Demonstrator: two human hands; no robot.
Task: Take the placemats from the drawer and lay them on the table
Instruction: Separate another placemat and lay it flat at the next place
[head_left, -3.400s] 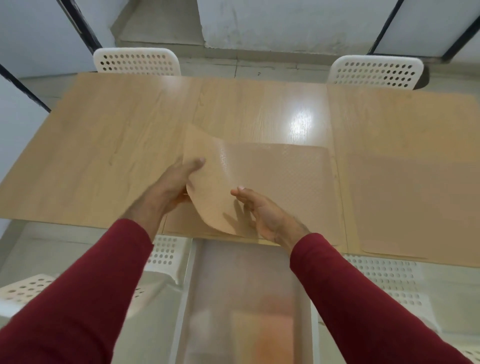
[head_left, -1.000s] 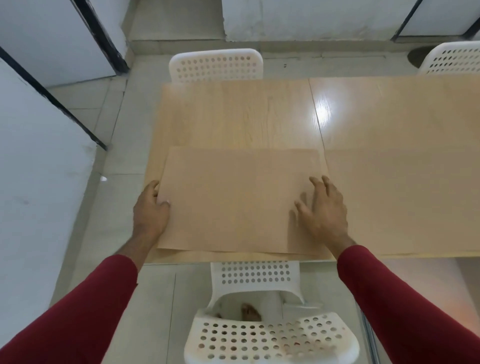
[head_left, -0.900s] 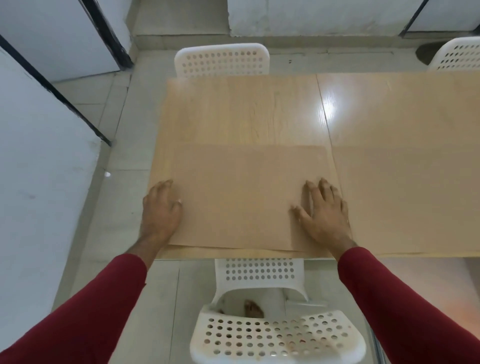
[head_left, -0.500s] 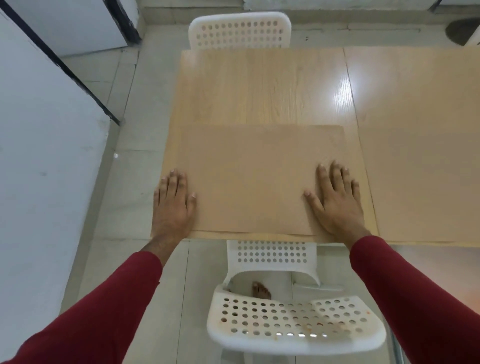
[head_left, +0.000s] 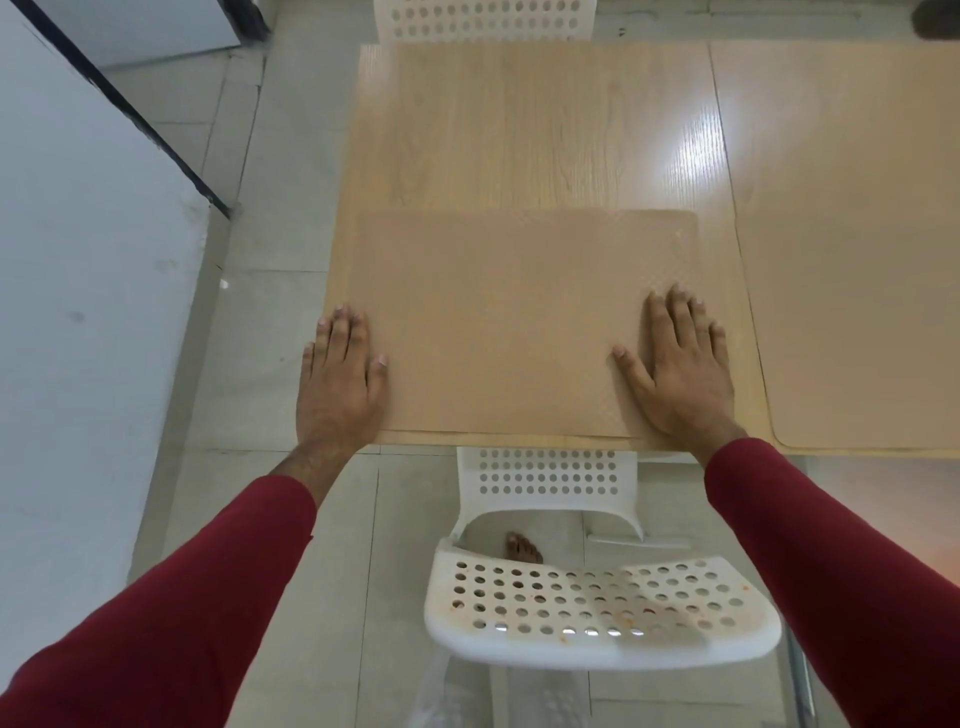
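Both hands lie flat with straight fingers, the left hand on the near left edge and the right hand on the near right corner of a placemat spread on the counter between them. This looks like the final smoothing of this mat; next, I judge, both hands lift off and fetch any remaining mat. A second placemat beyond the right hand is cut off by the frame, and the drawer is out of sight.
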